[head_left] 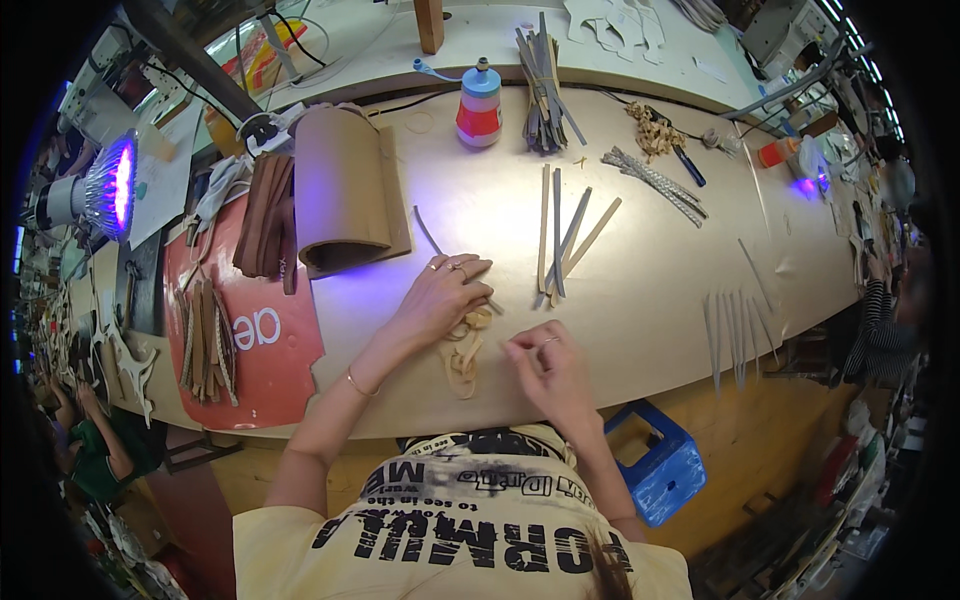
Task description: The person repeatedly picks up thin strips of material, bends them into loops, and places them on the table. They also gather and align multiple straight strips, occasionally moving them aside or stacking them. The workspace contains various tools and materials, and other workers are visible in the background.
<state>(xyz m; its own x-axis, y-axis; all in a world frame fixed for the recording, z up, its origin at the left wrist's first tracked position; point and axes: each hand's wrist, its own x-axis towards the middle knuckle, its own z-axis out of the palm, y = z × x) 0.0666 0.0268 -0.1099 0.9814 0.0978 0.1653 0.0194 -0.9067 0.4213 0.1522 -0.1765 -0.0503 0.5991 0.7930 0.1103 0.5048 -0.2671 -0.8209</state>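
Observation:
A thin grey strip point(427, 228) runs under the fingers of my left hand point(440, 300), which press it against the table. Its two ends stick out on either side of the fingers. Close to the left wrist lie curled pale beige strips point(462, 358), partly covered by that hand. My right hand point(550, 368) is a little to the right, over the near part of the table. Its thumb and forefinger are drawn together; whatever is between them, if anything, is too small to make out. Several grey and tan strips point(560, 240) lie loose farther ahead.
A curved brown board point(345, 190) stands left, beside brown strips point(265, 215) and a red sheet point(245, 310). A blue-capped bottle point(479, 105) and a bundle of strips point(543, 95) stand at the back. A blue stool point(660, 465) is below the table's edge.

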